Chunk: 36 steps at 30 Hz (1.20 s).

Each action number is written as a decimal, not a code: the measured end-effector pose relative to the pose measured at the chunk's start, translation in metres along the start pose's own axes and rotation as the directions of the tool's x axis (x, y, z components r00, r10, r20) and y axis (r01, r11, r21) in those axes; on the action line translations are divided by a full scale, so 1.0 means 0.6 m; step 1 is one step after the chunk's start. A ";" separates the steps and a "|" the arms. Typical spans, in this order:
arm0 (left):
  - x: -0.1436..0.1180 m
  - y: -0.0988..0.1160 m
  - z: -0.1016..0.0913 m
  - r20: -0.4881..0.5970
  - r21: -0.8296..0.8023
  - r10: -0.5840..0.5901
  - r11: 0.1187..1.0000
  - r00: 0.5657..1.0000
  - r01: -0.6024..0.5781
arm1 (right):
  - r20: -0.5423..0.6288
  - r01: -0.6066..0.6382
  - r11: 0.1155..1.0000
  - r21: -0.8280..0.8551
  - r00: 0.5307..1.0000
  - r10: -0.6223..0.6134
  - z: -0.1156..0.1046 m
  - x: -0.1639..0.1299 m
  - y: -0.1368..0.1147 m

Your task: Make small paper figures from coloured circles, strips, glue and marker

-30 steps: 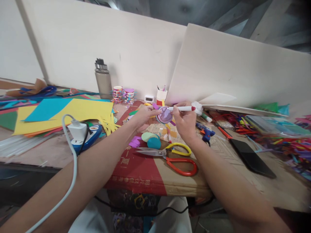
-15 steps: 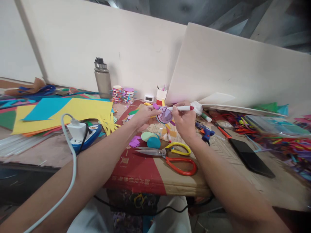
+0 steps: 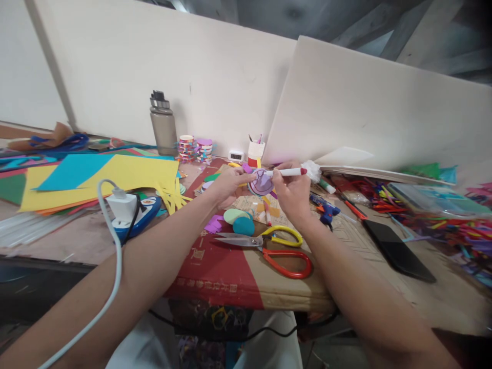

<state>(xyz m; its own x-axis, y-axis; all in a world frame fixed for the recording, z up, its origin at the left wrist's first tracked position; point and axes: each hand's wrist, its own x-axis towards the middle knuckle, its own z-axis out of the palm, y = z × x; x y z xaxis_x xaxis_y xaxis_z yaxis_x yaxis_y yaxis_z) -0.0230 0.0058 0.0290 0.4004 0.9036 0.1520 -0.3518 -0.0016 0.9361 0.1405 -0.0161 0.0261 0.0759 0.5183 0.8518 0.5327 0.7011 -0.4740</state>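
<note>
My left hand (image 3: 227,183) pinches the left edge of a small purple paper disc (image 3: 260,183) held just above the table. My right hand (image 3: 292,192) grips a white marker with a red end (image 3: 289,172), its tip resting on the disc's face, where dark lines are drawn. Small coloured paper strips stick out around the disc. Below the hands lie a light green paper circle and a teal one (image 3: 243,225), and a pair of scissors with one yellow and one red handle (image 3: 275,247).
Yellow and blue paper sheets (image 3: 96,179) cover the left side, beside a white charger (image 3: 123,209) with a cable. A grey bottle (image 3: 163,125), tape rolls (image 3: 194,149) and a cup (image 3: 255,152) stand at the back. A blue glue gun (image 3: 326,209), black phone (image 3: 397,249) and coloured sticks lie right.
The marker tip has shifted slightly across the disc; both hands stay in nearly the same place.
</note>
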 end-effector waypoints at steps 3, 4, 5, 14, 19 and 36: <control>0.001 -0.001 0.000 -0.001 -0.001 -0.011 1.000 1.000 0.011 | 0.001 0.008 1.000 0.000 1.000 -0.008 0.000 -0.001 0.001; 0.000 -0.001 0.000 -0.002 -0.003 -0.010 1.000 1.000 0.010 | 0.001 0.010 1.000 -0.005 1.000 -0.010 0.000 -0.001 0.001; 0.000 -0.001 0.000 -0.004 -0.004 -0.008 1.000 1.000 0.008 | -0.002 0.012 1.000 -0.012 1.000 -0.012 0.000 0.000 0.001; 0.002 -0.004 -0.001 -0.022 0.010 0.001 1.000 1.000 0.000 | 0.001 0.009 1.000 -0.028 1.000 -0.009 -0.001 0.000 0.001; 0.002 -0.004 -0.001 -0.022 0.016 0.009 1.000 1.000 -0.009 | 0.004 0.012 1.000 -0.015 1.000 -0.012 -0.002 0.001 -0.001; 0.003 -0.007 -0.001 -0.028 -0.005 0.008 1.000 1.000 -0.008 | 0.009 -0.007 1.000 -0.025 1.000 0.008 -0.004 0.000 0.005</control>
<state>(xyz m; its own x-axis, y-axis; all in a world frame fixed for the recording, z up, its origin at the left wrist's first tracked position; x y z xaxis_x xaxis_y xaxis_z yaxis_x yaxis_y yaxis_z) -0.0215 0.0076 0.0251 0.3736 0.9152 0.1509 -0.3590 -0.0073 0.9333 0.1441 -0.0148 0.0252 0.0724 0.5280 0.8462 0.5530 0.6848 -0.4746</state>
